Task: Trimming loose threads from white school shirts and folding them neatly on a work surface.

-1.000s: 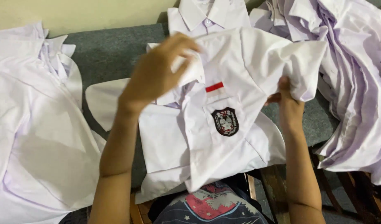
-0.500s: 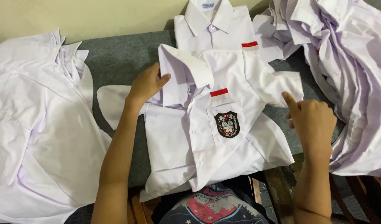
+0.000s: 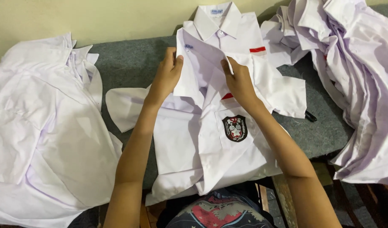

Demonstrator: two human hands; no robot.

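Both up at the collar (image 3: 202,63) now: left hand (image 3: 166,76) and right hand (image 3: 238,80) fingers pinching it, right moved over from the sleeve.

One head-worn camera looks steeply down, close over the grey worktop (image 3: 130,63); the wall crosses the frame's top.

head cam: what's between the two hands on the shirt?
In the head view, the raised collar of the white shirt spans the gap between left hand and right hand; each hand grips one end of it. Nothing else lies there.
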